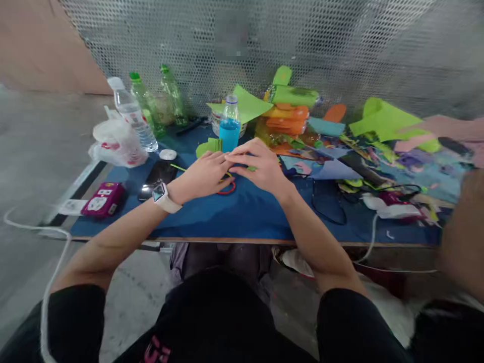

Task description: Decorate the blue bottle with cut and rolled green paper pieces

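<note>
My left hand [207,174] is palm down with its fingers curled, wearing a watch [162,196] at the wrist. My right hand [260,164] meets it at the fingertips, thumb and fingers drawn together. Whatever they pinch is hidden; a small green bit [251,169] shows at the right fingers. Beneath the left fingers lies a red and yellow loop [228,189], partly covered. A thin green strip [177,167] sticks out beside the left hand. Just behind stand a bottle of blue liquid [229,132] and a folded green piece [208,146].
Left on the blue table [227,222] are a phone [158,179], a white case [168,154], a purple box [104,199], a plastic bag [119,141] and several bottles. Coloured paper scraps [408,156] and a black cable [328,219] spread right. Another person's arm [463,237] is at far right.
</note>
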`<state>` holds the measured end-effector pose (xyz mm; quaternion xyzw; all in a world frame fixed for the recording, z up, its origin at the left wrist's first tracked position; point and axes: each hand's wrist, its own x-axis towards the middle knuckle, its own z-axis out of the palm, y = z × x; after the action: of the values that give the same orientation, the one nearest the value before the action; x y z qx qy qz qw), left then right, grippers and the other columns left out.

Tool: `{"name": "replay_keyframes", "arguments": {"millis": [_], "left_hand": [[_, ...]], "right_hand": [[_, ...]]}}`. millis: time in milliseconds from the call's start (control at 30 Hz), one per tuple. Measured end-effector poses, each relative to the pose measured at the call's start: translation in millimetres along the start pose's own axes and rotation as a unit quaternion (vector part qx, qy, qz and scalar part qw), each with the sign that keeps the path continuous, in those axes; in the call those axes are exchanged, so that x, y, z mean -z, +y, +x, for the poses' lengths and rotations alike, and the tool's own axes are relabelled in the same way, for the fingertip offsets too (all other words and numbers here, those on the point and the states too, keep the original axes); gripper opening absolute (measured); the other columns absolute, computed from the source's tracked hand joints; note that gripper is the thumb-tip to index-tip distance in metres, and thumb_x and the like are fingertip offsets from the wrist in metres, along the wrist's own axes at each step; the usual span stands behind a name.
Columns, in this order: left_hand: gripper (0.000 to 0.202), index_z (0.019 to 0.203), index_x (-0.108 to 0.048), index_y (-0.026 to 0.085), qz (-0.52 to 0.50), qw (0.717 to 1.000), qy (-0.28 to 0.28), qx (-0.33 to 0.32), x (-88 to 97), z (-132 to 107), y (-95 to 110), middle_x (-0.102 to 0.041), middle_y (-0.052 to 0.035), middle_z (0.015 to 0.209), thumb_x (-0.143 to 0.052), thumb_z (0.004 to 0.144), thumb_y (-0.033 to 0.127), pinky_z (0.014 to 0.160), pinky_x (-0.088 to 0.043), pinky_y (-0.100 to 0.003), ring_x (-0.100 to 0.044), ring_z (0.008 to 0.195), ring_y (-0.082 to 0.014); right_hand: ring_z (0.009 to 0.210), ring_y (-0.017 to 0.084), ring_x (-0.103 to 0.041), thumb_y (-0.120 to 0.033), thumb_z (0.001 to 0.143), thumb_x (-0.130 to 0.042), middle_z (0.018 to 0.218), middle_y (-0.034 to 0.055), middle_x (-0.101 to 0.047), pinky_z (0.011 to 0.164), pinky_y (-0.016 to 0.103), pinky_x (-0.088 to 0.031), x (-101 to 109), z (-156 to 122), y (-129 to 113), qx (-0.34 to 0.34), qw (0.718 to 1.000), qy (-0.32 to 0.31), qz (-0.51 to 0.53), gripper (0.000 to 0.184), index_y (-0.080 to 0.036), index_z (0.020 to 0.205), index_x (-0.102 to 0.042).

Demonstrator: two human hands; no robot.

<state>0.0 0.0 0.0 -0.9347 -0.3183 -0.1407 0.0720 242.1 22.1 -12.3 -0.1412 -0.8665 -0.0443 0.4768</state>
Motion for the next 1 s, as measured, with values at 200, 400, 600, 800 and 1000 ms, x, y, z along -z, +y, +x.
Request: {"name": "replay_keyframes", "arguments": {"millis": [200,400,600,800,1000], "left_hand": [[0.030,0.129,-0.076,0.008,-0.029,0.999,0.011,0.028,-12.3,2.0,2.0,-0.081,-0.0216,0.130,-0.057,0.117,0.029,0.105,-0.064,-0.052,-0.080,0.122,-0.0370],[0.031,0.131,-0.075,0.009,-0.011,0.999,0.022,0.026,-20.3,-2.3,-0.3,-0.081,-0.0201,0.122,-0.057,0.118,0.030,0.100,-0.063,-0.050,-0.080,0.115,-0.0357],[0.033,0.134,-0.074,0.006,0.003,0.999,0.027,0.030,-12.8,-7.6,0.5,-0.080,-0.0205,0.118,-0.055,0.118,0.029,0.101,-0.063,-0.050,-0.079,0.116,-0.0376],[0.042,0.153,-0.067,0.006,-0.010,0.998,0.036,0.043,-8.7,-11.0,-0.4,-0.080,-0.0214,0.128,-0.054,0.118,0.026,0.105,-0.062,-0.050,-0.077,0.126,-0.0373],[0.056,0.171,-0.057,0.007,-0.006,0.998,0.053,0.046,-14.9,-11.8,-4.0,-0.076,-0.0235,0.149,-0.053,0.119,0.026,0.113,-0.061,-0.055,-0.073,0.138,-0.0393]], "right_hand": [[0.103,0.024,-0.077,-0.029,0.119,-0.069,0.115,0.0044,-0.087,0.088,0.044,-0.066,-12.9,-8.4,-3.3,-0.007,0.999,0.020,-0.027,0.021,-0.035,0.130,-0.086],[0.105,0.026,-0.079,-0.025,0.119,-0.067,0.112,0.0078,-0.086,0.092,0.045,-0.067,-16.3,-7.8,-10.4,-0.014,0.998,-0.003,-0.056,0.017,-0.025,0.119,-0.083],[0.109,0.028,-0.078,-0.027,0.122,-0.058,0.118,0.0093,-0.084,0.099,0.049,-0.065,-22.6,-5.0,-17.1,-0.072,0.995,-0.012,-0.065,0.020,-0.025,0.121,-0.078],[0.110,0.027,-0.075,-0.033,0.123,-0.052,0.114,0.0078,-0.079,0.100,0.048,-0.062,-18.4,-7.3,-14.8,-0.127,0.991,0.018,-0.030,0.022,-0.027,0.114,-0.070],[0.105,0.026,-0.075,-0.044,0.124,-0.049,0.109,0.0078,-0.076,0.098,0.048,-0.062,-10.9,-9.9,-7.0,-0.143,0.987,0.047,-0.057,0.028,-0.027,0.113,-0.069]]}}
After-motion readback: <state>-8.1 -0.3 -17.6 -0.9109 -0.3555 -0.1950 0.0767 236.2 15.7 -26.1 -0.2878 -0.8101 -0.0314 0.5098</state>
